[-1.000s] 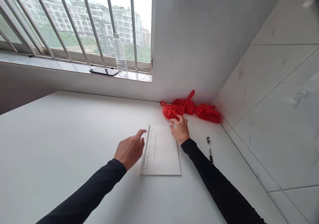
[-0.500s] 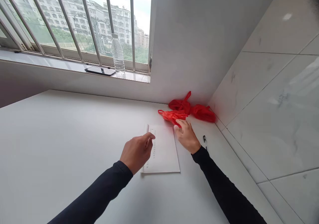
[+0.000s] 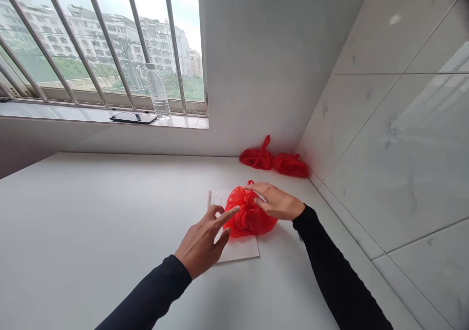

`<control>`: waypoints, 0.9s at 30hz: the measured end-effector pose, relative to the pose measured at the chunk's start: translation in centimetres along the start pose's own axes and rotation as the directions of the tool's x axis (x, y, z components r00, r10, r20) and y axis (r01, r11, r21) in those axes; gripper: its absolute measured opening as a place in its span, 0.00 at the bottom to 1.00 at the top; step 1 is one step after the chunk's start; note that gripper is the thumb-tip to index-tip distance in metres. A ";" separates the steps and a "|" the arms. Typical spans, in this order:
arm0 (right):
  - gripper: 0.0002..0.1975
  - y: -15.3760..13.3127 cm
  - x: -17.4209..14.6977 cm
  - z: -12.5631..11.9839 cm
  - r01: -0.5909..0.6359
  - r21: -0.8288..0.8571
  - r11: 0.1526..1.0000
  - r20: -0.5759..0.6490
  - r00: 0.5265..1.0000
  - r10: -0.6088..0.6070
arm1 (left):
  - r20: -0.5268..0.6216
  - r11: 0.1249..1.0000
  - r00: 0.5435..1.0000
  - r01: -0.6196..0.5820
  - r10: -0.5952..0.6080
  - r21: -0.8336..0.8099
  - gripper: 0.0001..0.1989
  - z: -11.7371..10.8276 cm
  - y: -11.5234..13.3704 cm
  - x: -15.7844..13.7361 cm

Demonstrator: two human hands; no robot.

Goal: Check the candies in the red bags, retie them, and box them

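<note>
A red plastic bag (image 3: 248,217) lies on top of a white printed sheet of paper (image 3: 238,248) on the white table (image 3: 91,222). My right hand (image 3: 275,202) grips the bag's top right side. My left hand (image 3: 203,239) hovers at the bag's left, fingers spread, index finger touching the bag. Both arms wear black sleeves. The bag hides most of the paper's printed column.
Two more red bags (image 3: 274,160) sit in the far corner against the wall. A tiled wall (image 3: 395,139) bounds the table on the right. On the windowsill stand a clear water bottle (image 3: 158,91) and a dark phone (image 3: 133,118) before the window bars.
My right hand pulled one red bag from the corner pile onto the paper. My left hand shifted right toward the bag. The pen is no longer visible.
</note>
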State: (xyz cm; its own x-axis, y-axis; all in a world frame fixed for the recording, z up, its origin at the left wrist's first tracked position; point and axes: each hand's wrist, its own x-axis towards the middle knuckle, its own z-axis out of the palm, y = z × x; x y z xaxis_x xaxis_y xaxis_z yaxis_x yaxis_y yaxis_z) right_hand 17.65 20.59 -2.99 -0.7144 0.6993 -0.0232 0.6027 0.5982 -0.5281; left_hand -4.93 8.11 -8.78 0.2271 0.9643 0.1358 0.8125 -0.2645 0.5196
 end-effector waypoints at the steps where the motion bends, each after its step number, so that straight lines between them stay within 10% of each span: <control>1: 0.27 0.7 0.2 0.6 0.003 -0.040 0.999 0.007 1.000 -0.002 | 0.014 0.999 0.999 -0.035 0.035 0.030 0.22 0.3 -0.2 0.0; 8: 0.19 2.9 0.5 2.3 -0.054 -0.033 0.998 0.050 0.997 0.056 | -0.073 0.997 0.994 -0.075 0.078 0.034 0.21 1.3 -2.4 0.3; 16: 0.07 -0.7 -0.7 0.6 0.044 0.112 0.993 0.040 0.998 -0.049 | -0.169 0.990 0.981 -0.111 0.094 -0.092 0.22 0.2 -1.7 0.8; 21: 0.07 -1.6 -0.8 0.8 0.030 0.186 0.982 0.042 0.998 -0.038 | -0.135 0.995 0.989 -0.070 0.059 -0.073 0.06 -0.8 -1.0 1.1; 27: 0.05 -0.6 -0.9 -0.3 -0.080 0.177 0.981 -0.003 0.997 0.082 | -0.257 0.965 0.932 0.228 -0.255 -0.131 0.11 -2.5 -2.0 1.8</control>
State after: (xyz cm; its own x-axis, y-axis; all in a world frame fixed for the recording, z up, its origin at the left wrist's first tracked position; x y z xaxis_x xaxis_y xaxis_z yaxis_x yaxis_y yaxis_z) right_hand 18.09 19.73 -2.40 -0.6617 0.7471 -0.0636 0.5855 0.4619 -0.6662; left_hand -7.43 10.39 -7.46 -0.1337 0.9683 0.2112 0.7652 -0.0346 0.6428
